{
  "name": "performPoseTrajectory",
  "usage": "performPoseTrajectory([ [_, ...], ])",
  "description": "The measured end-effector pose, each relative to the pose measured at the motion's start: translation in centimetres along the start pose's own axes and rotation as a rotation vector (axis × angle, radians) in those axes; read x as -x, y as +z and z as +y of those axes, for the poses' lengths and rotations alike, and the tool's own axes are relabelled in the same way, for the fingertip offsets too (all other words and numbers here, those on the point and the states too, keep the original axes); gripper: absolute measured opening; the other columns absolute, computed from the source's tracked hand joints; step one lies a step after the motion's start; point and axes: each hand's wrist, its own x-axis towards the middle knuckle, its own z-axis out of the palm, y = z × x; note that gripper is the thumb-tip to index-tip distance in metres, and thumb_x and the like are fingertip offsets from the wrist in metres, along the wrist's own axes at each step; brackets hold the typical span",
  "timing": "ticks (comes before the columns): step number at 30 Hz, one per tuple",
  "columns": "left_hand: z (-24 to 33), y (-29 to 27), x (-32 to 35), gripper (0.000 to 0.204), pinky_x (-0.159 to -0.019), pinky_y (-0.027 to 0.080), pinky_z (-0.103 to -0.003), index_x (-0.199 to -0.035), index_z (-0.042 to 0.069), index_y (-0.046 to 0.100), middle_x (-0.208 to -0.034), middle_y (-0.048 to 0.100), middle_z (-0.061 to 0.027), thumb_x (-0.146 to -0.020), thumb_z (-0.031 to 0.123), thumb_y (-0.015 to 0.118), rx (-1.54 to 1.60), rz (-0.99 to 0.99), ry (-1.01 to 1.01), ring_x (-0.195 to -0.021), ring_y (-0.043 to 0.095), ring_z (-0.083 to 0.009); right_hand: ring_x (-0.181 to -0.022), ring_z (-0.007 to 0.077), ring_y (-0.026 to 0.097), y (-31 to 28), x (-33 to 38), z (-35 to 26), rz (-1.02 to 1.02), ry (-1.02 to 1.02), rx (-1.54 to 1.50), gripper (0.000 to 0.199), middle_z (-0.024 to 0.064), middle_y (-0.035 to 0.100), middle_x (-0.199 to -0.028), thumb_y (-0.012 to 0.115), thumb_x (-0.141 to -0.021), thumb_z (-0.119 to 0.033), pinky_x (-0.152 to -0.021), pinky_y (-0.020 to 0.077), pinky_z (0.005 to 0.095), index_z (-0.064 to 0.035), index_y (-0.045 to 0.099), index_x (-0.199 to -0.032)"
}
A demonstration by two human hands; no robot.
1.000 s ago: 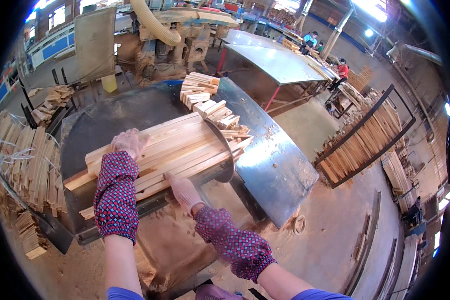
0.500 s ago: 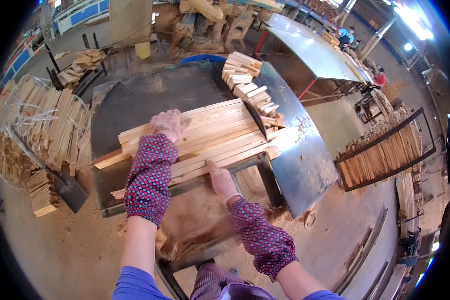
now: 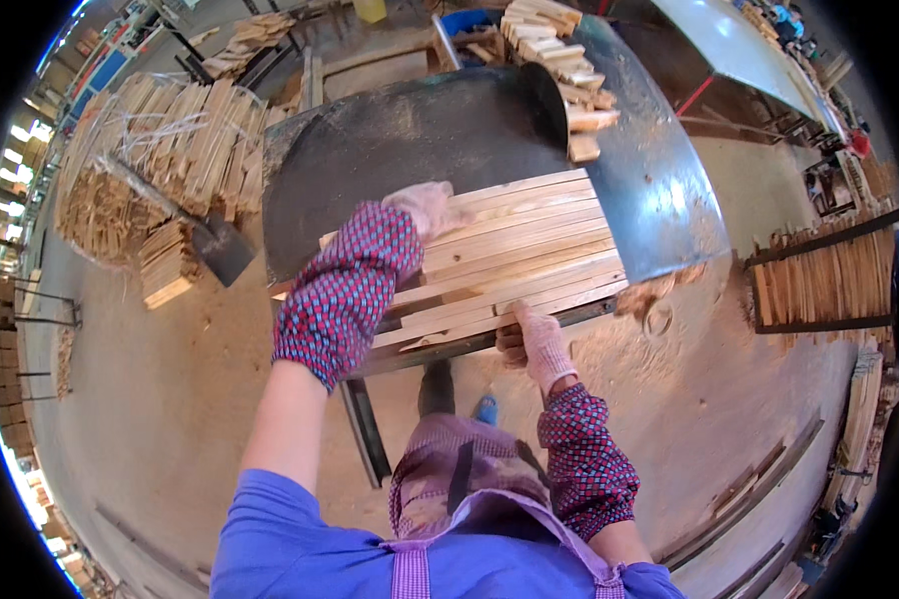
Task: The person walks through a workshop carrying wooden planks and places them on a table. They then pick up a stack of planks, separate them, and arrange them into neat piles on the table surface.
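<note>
A flat layer of long pale wooden slats point(image 3: 509, 250) lies side by side on the near edge of a dark metal table point(image 3: 400, 140). My left hand point(image 3: 425, 205), in a light glove with a red patterned sleeve cover, rests on the far side of the slats. At the near edge my right hand point(image 3: 534, 339), gloved the same way, grips the slats from the front and below.
Short wood blocks point(image 3: 559, 50) are heaped at the table's back right, beside a curved shiny metal sheet point(image 3: 659, 210). Bundled sticks point(image 3: 160, 150) lie on the floor at left, and a rack of slats point(image 3: 829, 280) stands at right. Sawdust covers the floor.
The view has tilted further down and closer to the table. Both hands stay on the slat layer, which now lies nearer to me at the table's front edge.
</note>
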Motion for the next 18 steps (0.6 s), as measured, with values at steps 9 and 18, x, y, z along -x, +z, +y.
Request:
performPoseTrajectory([
  [9, 0.9, 4.7, 1.3, 0.048, -0.1, 0.044, -0.034, -0.127, 0.0, 0.056, -0.125, 0.061, -0.0153, -0.089, 0.028, 0.064, 0.382, -0.027, 0.511, -0.118, 0.057, -0.0265, -0.045, 0.0172, 0.054, -6.5, 5.2, 6.4, 0.016, 0.002, 0.207, 0.036, 0.0041, 0.052, -0.058, 0.057, -0.095, -0.033, -0.038, 0.0455, 0.0287, 0.0013, 0.06, -0.086],
  [18, 4.7, 14.3, 5.1, 0.065, -0.105, 0.04, -0.034, -0.139, 0.002, 0.046, -0.137, 0.053, -0.0112, -0.082, 0.01, 0.075, 1.639, -0.159, 0.251, -0.125, 0.049, -0.0189, -0.069, 0.0219, 0.068, -7.0, 10.3, 11.4, 0.307, -0.211, 0.152, 0.05, 0.0146, 0.066, -0.087, 0.061, -0.09, -0.042, -0.056, 0.06, 0.0314, 0.0065, 0.062, -0.101],
])
